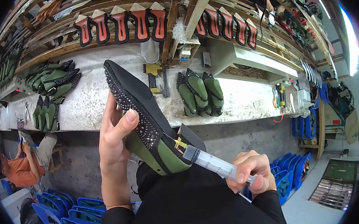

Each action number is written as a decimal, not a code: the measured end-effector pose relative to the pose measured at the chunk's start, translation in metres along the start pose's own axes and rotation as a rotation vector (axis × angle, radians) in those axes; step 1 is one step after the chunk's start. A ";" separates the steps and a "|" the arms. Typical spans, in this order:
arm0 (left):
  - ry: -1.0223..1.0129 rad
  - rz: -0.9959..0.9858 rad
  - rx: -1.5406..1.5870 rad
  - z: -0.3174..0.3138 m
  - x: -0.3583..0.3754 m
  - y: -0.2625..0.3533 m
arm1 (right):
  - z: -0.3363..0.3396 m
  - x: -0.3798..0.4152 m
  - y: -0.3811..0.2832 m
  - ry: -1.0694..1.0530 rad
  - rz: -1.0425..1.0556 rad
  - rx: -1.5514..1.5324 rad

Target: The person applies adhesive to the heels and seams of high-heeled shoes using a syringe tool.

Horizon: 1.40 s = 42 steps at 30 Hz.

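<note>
My left hand [117, 132] is closed around a black pointed shoe [140, 103] studded with shiny stones, its thumb on the studded side. The shoe is tilted sole up with its toe toward the upper left, and a green shoe last [151, 153] fills it. In my right hand [252, 173] is a clear plastic syringe [215, 163], the fingers wrapped round its barrel end and plunger. The syringe's yellow-hubbed needle tip [180, 143] is right at the strap beside the shoe's heel.
On the white-covered bench [91, 93] stand several green-lasted shoes [199, 92] and a yellow-and-black tool [153, 74]. Red-and-black shoe pieces [142, 22] line the rack above. Blue bins [287, 173] are on the right. A person in orange [23, 169] sits at lower left.
</note>
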State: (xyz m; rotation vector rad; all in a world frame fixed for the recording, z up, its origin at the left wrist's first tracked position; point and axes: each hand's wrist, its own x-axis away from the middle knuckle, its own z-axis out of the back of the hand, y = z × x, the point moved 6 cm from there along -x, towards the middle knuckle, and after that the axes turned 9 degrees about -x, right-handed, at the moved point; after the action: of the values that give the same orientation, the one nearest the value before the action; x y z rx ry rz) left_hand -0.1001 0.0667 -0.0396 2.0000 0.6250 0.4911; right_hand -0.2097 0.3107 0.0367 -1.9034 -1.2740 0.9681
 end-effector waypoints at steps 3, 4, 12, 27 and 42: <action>0.005 0.005 0.004 0.001 -0.002 -0.001 | 0.001 -0.001 0.001 -0.002 0.000 0.004; 0.010 0.005 0.002 0.001 -0.002 -0.001 | 0.001 -0.001 0.001 -0.005 0.000 0.010; 0.027 -0.001 -0.005 0.002 -0.005 0.001 | 0.005 -0.003 0.002 -0.021 0.000 0.009; 0.126 -0.005 -0.058 0.004 -0.010 0.012 | 0.013 -0.003 -0.004 0.038 -0.051 0.009; 0.082 -0.025 -0.116 0.009 -0.011 0.018 | 0.013 -0.008 -0.007 0.015 -0.146 0.039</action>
State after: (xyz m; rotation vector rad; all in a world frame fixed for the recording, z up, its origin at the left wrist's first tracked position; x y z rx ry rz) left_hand -0.0994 0.0470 -0.0291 1.8683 0.6564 0.5835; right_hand -0.2263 0.3066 0.0371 -1.7582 -1.3545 0.8956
